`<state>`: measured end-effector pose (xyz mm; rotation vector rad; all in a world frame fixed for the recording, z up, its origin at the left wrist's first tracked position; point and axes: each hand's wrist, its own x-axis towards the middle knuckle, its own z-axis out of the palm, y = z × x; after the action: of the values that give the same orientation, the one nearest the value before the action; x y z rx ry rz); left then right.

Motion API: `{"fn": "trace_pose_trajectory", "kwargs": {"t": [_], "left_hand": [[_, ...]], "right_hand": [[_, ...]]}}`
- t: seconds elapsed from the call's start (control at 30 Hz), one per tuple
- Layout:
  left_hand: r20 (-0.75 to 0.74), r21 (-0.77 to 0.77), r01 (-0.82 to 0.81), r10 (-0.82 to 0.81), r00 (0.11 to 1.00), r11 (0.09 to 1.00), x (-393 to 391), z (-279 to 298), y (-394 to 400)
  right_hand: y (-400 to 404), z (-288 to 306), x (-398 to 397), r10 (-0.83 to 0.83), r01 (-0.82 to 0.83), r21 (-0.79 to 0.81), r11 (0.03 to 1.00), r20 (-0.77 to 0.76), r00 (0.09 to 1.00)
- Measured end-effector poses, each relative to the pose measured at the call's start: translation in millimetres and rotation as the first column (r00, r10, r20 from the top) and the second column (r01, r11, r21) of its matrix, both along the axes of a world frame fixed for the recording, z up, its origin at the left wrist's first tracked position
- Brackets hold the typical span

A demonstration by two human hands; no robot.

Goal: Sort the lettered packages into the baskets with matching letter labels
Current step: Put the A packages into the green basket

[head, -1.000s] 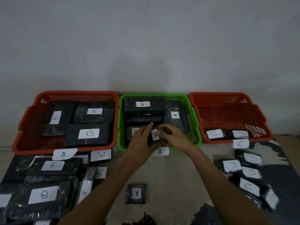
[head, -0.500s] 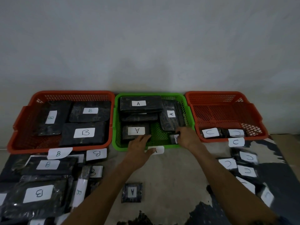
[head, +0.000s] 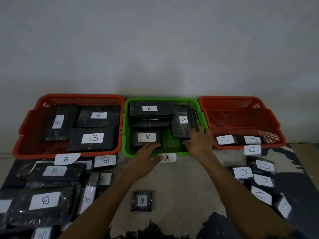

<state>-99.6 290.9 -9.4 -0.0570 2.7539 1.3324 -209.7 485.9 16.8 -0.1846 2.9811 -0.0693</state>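
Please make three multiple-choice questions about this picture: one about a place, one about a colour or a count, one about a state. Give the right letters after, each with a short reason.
1. Where does the single small A package lie?
a) in the green basket
b) on the surface between the person's forearms
c) in the right orange basket

2. What colour is the basket labelled A?
a) orange
b) blue
c) green

3. How is the left hand?
a) open, fingers stretched over the green basket's front rim
c) gripping a B package
b) out of view

Answers: 1 b, it lies alone on the bare surface in front of the baskets; 2 c, the middle basket with the A tag in front is green; 3 a, its fingers are straight and nothing is held.
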Motion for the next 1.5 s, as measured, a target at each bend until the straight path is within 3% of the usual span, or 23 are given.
{"fn": "trace_pose_trajectory", "kwargs": {"t": [0.1,0.17,0.3,0.4,0.47,0.57,0.7,0.8,0.93,1.07,1.27,1.4,1.5], "left_hand": [[-0.081,-0.026,0.012,-0.014,0.997,1.0,25.2,5.6,-14.1],[-0.147,-0.071,-0.029,0.018,0.989,0.997,47.3,5.7,-23.4],[-0.21,-0.115,-0.089,0.063,0.976,0.989,90.5,-10.9,-32.5],[0.024,-0.124,-0.097,0.101,0.995,0.987,119.0,-33.9,-32.6],[0.217,-0.209,-0.013,0.059,0.974,0.978,130.8,-50.1,-28.0],[0.382,-0.179,-0.02,0.089,0.92,0.984,138.9,-58.4,-17.9],[0.348,-0.095,-0.128,0.154,0.925,0.987,142.1,-56.9,-11.6],[0.264,-0.021,-0.137,0.137,0.955,0.99,139.2,-47.6,-6.7],[0.122,0.046,-0.134,0.128,0.984,0.99,123.1,-25.9,0.2],[-0.011,0.11,-0.112,0.114,0.993,0.988,92.3,2.2,2.9],[-0.17,0.193,-0.114,0.148,0.974,0.974,40.7,34.1,-1.6],[-0.217,0.085,-0.119,0.135,0.967,0.989,10.8,32.1,-16.9],[-0.124,-0.004,-0.084,0.083,0.989,0.996,6.6,11.1,-29.0]], "right_hand": [[-1.8,5.3,18.2,0.103,-0.115,-0.314,0.942,-0.056,0.993],[-8.1,8.0,40.6,0.171,-0.158,-0.453,0.877,-0.012,0.985],[-19.3,-5.4,92.8,0.353,-0.262,-0.485,0.834,0.105,0.93],[-27.4,-28.4,126.2,0.473,-0.32,-0.463,0.827,0.264,0.841],[-34.6,-48.0,143.8,0.502,-0.353,-0.403,0.845,0.367,0.783],[-44.4,-73.3,166.1,0.514,-0.401,-0.338,0.852,0.394,0.761],[-45.5,-80.1,179.1,0.454,-0.288,-0.423,0.859,0.37,0.811],[-34.8,-70.7,182.7,0.438,-0.189,-0.581,0.792,0.325,0.838],[-21.6,-47.5,175.4,0.34,-0.076,-0.661,0.747,0.281,0.897],[-21.4,-19.1,160.0,0.351,-0.11,-0.711,0.694,0.201,0.914],[-24.0,17.3,113.9,0.119,-0.005,-0.856,0.518,0.066,0.991],[-22.1,24.6,77.0,0.04,0.015,-0.882,0.472,0.039,0.998],[-26.9,19.3,50.7,-0.056,0.112,-0.893,0.435,0.098,0.994]]}}
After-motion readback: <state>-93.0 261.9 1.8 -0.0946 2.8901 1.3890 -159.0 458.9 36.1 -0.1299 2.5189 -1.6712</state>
